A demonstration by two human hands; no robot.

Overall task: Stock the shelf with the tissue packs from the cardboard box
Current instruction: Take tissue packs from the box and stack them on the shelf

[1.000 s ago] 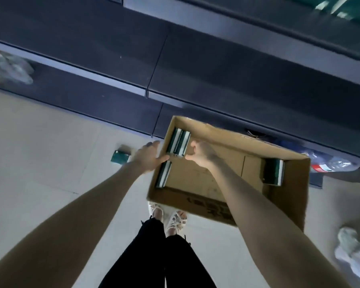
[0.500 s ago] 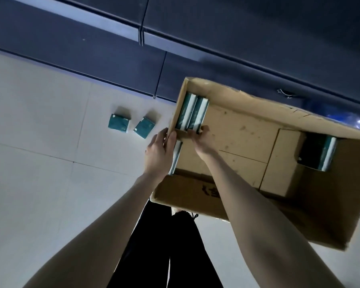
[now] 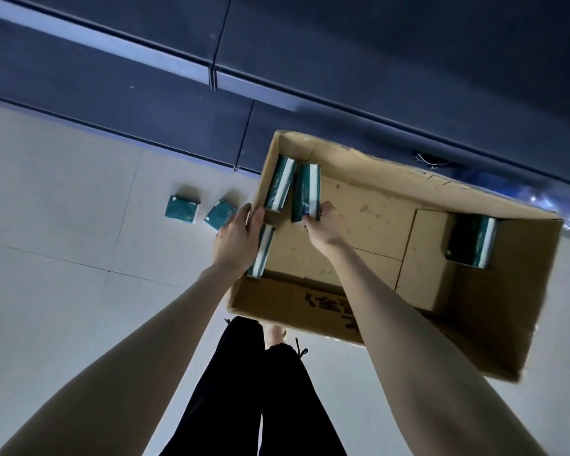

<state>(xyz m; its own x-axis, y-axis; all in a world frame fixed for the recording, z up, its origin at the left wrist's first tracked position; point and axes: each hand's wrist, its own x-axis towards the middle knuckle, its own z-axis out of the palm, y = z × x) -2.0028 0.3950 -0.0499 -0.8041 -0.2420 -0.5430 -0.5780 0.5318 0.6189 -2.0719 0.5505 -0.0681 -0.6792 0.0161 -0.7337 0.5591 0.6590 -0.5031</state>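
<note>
I am standing over an open brown cardboard box [image 3: 293, 299] that is lying on the pale tiled floor [image 3: 63, 225], just beside the dark blue shelf unit [image 3: 375, 77]. My right hand [image 3: 321, 230] is reaching into the box. Its fingers [image 3: 310, 219] are curling round the near end of a teal and white tissue pack [image 3: 305, 189] and pinching it. This pack is standing on its edge near the far left corner. A second teal pack [image 3: 279, 184] is leaning against the left wall just beside it.

My left hand [image 3: 237, 240] is resting on the rim of that wall, with its fingers [image 3: 252, 218] straight and pressed together. It is covering part of a third pack [image 3: 264, 255], which is lying along the wall inside. A fourth pack [image 3: 473, 240] is standing in shadow at the right end of the box, well apart from the others. Outside, to the left of the box, one small teal pack [image 3: 182, 209] and another small pack [image 3: 219, 214] are lying on the floor near each other.
</note>
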